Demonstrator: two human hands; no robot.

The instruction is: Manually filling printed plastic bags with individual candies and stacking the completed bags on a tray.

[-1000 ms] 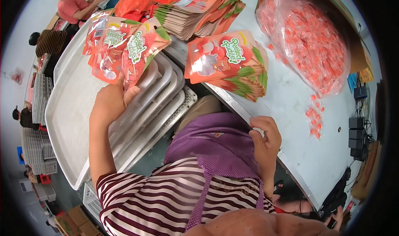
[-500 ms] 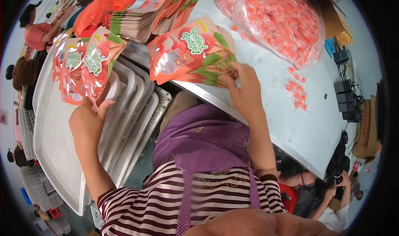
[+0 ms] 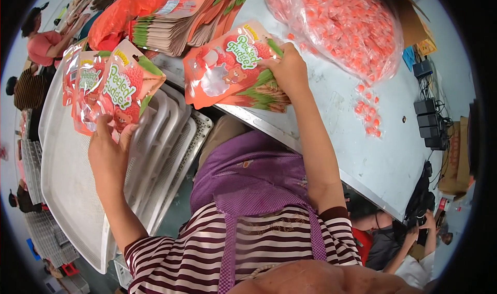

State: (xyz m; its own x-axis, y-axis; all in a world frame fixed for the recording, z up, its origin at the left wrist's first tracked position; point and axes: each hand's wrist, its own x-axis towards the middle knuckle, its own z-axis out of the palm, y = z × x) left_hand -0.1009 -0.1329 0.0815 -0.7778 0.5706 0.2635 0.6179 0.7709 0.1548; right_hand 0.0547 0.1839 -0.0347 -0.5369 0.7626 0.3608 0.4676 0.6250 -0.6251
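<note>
My left hand (image 3: 108, 156) is at the lower end of a red-pink candy pouch (image 3: 123, 81), its thumb and forefinger apart. That pouch lies over other shiny pouches (image 3: 88, 94) on a white perforated tray. My right hand (image 3: 291, 74) grips the right edge of the top pouch (image 3: 220, 68) on a pile at the table's near edge, thumb on the front and fingers curled over the edge. Green-printed ends (image 3: 261, 97) of the pouches below fan out underneath.
Stacked white trays (image 3: 62, 175) stand at left. On the table (image 3: 357, 154) are a bundle of flat pouches (image 3: 171, 32), an orange-red plastic bag (image 3: 116, 17), a big clear bag of wrapped candies (image 3: 347, 30) and loose candies (image 3: 368, 112). Black adapters (image 3: 428, 120) line the right side.
My right hand has moved up and closed on the top pouch's edge. My left fingers have spread from their pinch, and the pouch there has shifted slightly right and down.
</note>
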